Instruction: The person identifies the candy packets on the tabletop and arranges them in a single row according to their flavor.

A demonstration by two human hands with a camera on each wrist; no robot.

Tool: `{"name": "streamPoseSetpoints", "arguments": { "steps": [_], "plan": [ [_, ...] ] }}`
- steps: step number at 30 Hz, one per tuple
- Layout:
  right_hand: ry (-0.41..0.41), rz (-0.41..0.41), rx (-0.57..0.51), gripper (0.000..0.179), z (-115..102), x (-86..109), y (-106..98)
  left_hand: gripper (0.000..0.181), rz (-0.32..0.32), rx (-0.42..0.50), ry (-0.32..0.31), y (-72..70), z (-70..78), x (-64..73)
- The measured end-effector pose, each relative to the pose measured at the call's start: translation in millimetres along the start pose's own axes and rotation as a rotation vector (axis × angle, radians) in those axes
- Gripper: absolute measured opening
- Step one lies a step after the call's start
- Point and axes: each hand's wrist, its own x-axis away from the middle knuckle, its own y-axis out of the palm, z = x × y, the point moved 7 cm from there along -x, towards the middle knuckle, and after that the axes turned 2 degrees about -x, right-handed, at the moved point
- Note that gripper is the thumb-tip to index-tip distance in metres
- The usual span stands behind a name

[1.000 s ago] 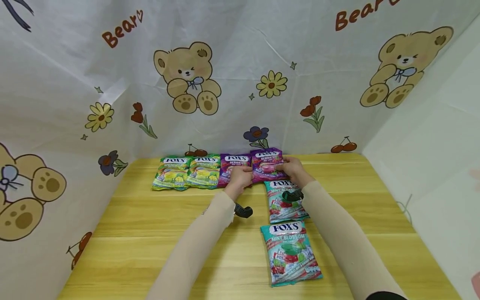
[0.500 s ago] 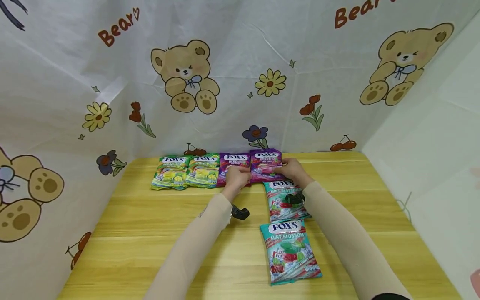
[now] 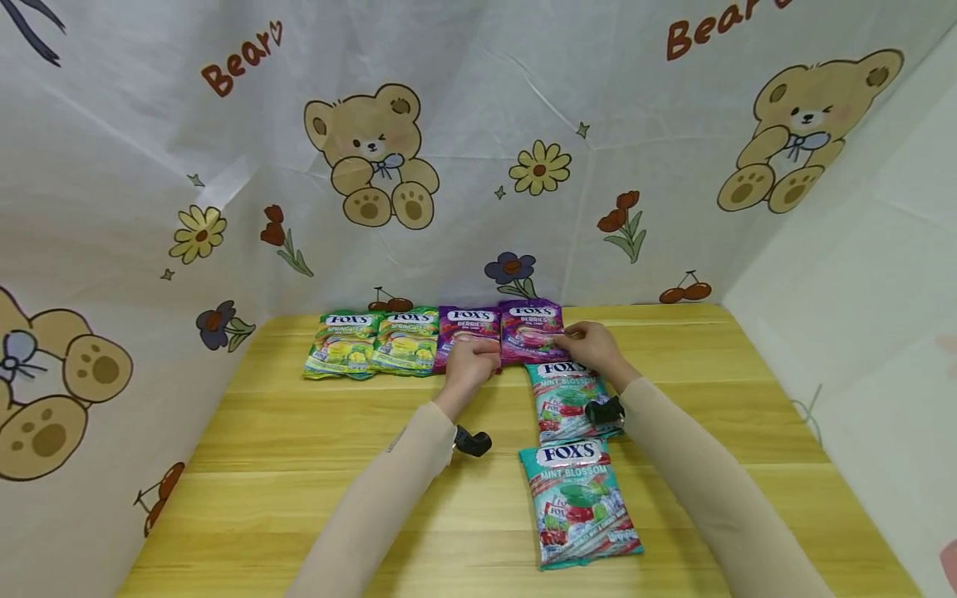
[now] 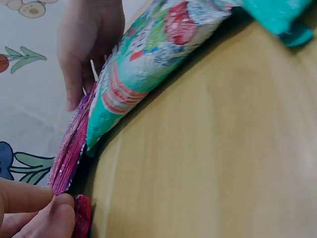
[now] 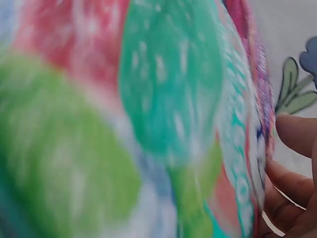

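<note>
Two purple Berries candy bags lie side by side against the back cloth. My left hand [image 3: 471,367] is over the lower right of the left purple bag [image 3: 453,339]. In the left wrist view, its fingertips [image 4: 55,210] close at the near corner of the right purple bag [image 4: 69,156]. My right hand [image 3: 598,349] pinches that bag's right edge. From the right wrist, the thumb [image 5: 297,134] shows on one side of the edge and the fingers on the other. Just below lies a teal Mint Blossom bag [image 3: 559,407], partly under the right wrist camera.
Two green Spring Tea candy bags [image 3: 340,345] continue the row on the left. A second Mint Blossom bag [image 3: 579,507] lies nearer on the wooden table [image 3: 299,465]. A printed bear cloth [image 3: 463,100] hangs behind the row, and a white wall [image 3: 882,274] stands at the right.
The right purple bag's top edge has come down slightly, level with its neighbour. My right hand has shifted a little right and down; my left hand has drawn slightly left and nearer.
</note>
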Motion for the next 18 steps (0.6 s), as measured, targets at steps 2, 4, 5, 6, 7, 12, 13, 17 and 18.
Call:
{"name": "streamPoseSetpoints", "arguments": {
  "steps": [2,4,5,6,7,12,13,17,18],
  "plan": [
    [0.004,-0.007,-0.048,0.058,5.5,3.2,-5.1,0.025,-0.004,0.002,-0.006,-0.8,-3.8,2.5],
    [0.016,-0.012,-0.086,0.056,11.9,7.6,-10.8,0.023,-0.008,0.002,-0.024,-1.6,-8.3,5.0],
    [0.023,-0.017,-0.101,0.055,15.2,10.3,-13.7,0.022,-0.017,0.010,-0.037,-1.4,-11.0,6.2],
    [0.027,-0.020,-0.112,0.055,18.3,13.0,-16.7,0.021,-0.024,0.023,-0.051,-1.3,-13.4,7.6],
    [0.034,-0.024,-0.122,0.055,21.5,15.8,-19.2,0.021,-0.031,0.034,-0.065,-1.0,-15.8,8.9],
    [0.084,-0.037,-0.215,0.055,37.5,30.4,-27.0,0.024,-0.097,0.089,-0.113,4.3,-24.5,16.6],
    [0.094,-0.042,-0.235,0.055,39.7,33.8,-27.4,0.024,-0.111,0.097,-0.121,5.9,-25.7,18.7],
    [0.127,-0.067,-0.293,0.056,46.9,46.6,-27.4,0.027,-0.179,0.164,-0.157,14.1,-29.1,27.6],
    [0.134,-0.073,-0.302,0.056,48.6,49.2,-27.5,0.027,-0.198,0.184,-0.171,16.7,-29.5,29.8]
  ]
}}
